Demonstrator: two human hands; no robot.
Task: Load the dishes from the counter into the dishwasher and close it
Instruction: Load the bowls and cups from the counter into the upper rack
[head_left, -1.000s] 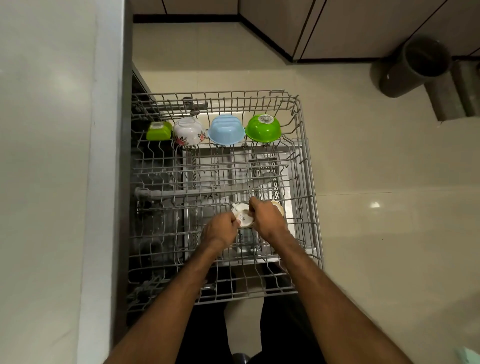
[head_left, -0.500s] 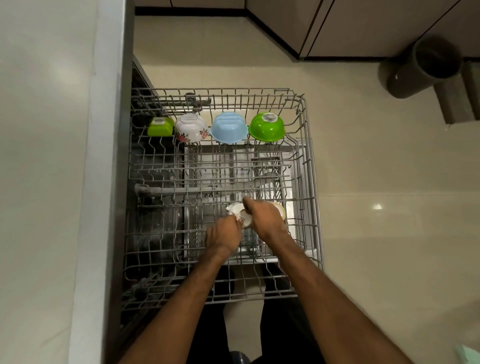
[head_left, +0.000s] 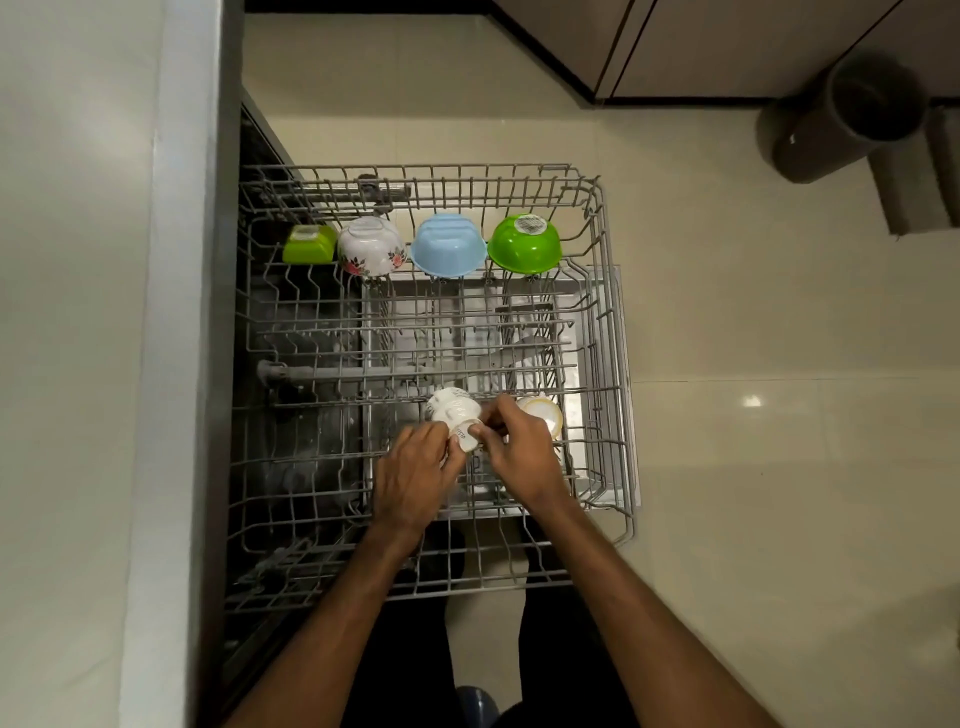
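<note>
Holding: both hands pinch a white cup (head_left: 450, 409) with dark lettering, above the near-right part of the grey wire dishwasher rack (head_left: 619, 364).
Left hand (head_left: 415, 470): grip narrow, thumb and fingertips curled onto the cup's near-left side.
Right hand (head_left: 522, 447): grip narrow, fingertips pinching the cup's right side.
Cup pose: tilted, round base turned up toward the camera; cannot tell whether it rests on the wires.
Cream cup (head_left: 544, 415): in the rack, just right of the right hand, partly hidden by it.
Far row: four upturned bowls side by side. From the left these are a lime square bowl (head_left: 309, 244), a floral white bowl (head_left: 371, 253), a light blue bowl (head_left: 449, 253) and a green round bowl (head_left: 524, 245) with a sticker on its base.
Rack position: extended out of the dishwasher, over the lowered door.
Counter (head_left: 78, 312): pale, runs down the left edge of the view.
Floor (head_left: 779, 415): beige tiles.
Grey bin (head_left: 847, 122): stands on the floor at far right, well apart from the rack.
</note>
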